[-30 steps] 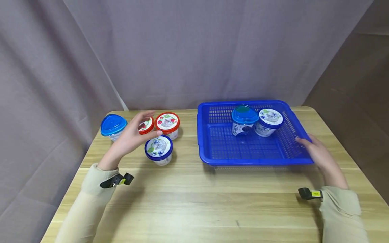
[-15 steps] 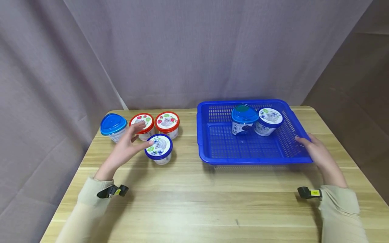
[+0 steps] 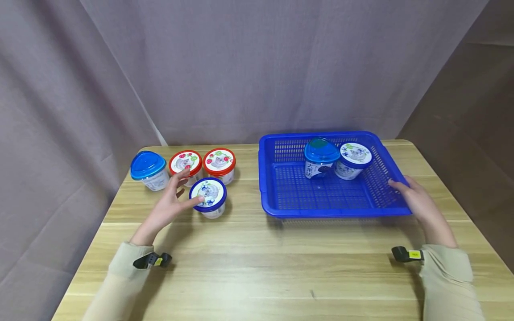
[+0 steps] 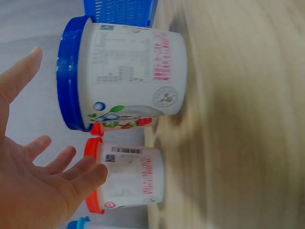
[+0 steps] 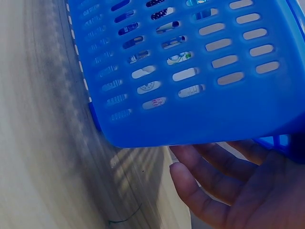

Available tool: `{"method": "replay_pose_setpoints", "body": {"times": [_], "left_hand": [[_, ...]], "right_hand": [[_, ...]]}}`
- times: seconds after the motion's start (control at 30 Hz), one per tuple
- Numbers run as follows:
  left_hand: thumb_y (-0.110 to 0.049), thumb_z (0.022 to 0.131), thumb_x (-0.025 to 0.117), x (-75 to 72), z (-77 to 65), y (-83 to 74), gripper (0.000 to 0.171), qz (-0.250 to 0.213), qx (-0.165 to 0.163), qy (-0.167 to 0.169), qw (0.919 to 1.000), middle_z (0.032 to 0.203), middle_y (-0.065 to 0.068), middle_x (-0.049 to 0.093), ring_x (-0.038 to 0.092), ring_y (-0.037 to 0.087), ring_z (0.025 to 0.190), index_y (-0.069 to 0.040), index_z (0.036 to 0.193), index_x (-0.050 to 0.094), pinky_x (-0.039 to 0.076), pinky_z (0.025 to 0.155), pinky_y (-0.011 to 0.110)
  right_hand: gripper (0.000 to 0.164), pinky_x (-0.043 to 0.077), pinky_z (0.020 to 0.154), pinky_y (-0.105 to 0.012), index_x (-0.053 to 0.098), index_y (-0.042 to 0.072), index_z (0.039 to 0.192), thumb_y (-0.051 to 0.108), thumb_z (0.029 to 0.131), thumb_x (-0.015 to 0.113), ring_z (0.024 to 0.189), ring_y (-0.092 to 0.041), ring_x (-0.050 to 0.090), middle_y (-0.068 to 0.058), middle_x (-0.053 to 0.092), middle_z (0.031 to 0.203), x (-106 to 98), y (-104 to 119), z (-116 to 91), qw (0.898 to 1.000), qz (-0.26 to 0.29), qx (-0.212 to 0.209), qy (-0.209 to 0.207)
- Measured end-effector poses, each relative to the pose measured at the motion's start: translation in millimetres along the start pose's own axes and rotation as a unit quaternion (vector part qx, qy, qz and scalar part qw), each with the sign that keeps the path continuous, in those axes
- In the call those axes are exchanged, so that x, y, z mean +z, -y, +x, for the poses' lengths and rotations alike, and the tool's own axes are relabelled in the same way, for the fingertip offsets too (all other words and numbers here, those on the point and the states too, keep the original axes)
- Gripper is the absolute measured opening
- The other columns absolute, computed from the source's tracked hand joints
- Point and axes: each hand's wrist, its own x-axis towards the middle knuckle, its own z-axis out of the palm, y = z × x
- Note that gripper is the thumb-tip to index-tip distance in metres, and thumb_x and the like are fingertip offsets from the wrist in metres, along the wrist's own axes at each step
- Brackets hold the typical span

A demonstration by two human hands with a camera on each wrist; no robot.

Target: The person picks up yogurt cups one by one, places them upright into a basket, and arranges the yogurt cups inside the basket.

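Observation:
My left hand (image 3: 167, 208) has its fingers and thumb spread beside a white tub with a round dark blue lid and blueberry pictures (image 3: 209, 196). In the left wrist view a gap shows between the thumb and this tub's lid (image 4: 70, 74); the other fingers reach in front of a red-lidded tub (image 4: 128, 174). On the right, my right hand (image 3: 421, 205) grips the right rim of a blue plastic basket (image 3: 337, 213), thumb over the rim and fingers below it. A tub with a three-cornered blue lid (image 3: 320, 154) and a round blue-lidded tub (image 3: 355, 156) stand upright in the basket.
Behind the blueberry tub stand two red-lidded tubs, one on the left (image 3: 185, 162) and one on the right (image 3: 219, 161). Left of them is another tub with a three-cornered blue lid (image 3: 148, 167). A grey curtain (image 3: 241, 76) hangs behind the wooden table (image 3: 257, 272).
My left hand has drawn back towards me and down, uncovering the left red-lidded tub, and now lies alongside the blueberry tub. The right hand keeps its grip on the basket rim.

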Motion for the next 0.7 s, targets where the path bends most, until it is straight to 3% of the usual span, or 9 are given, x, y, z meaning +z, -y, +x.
{"method": "replay_pose_setpoints", "body": {"times": [0.43,0.7], "left_hand": [[-0.013,0.085,0.083,10.9,-0.5,17.0,0.088,-0.045,-0.006,0.017,0.9988,0.159,0.018,0.029,0.026,0.037,0.148,-0.001,0.154,0.029,0.027,0.117,0.056],[-0.016,0.087,0.081,11.0,-3.8,18.1,0.092,-0.050,-0.019,0.033,0.9980,0.162,0.016,0.024,0.021,0.036,0.150,-0.004,0.157,0.024,0.027,0.117,0.055]], "right_hand": [[0.075,0.044,0.076,-0.028,0.023,-0.009,0.153,0.047,0.106,0.038,0.082,0.001,0.057,-0.008,0.060,0.109,-1,0,0,1.000,0.011,0.000,0.004],[0.077,0.040,0.079,-0.031,0.022,-0.008,0.154,0.049,0.106,0.037,0.083,0.002,0.055,-0.016,0.057,0.116,0,1,0,1.000,0.013,0.007,0.006]]}}
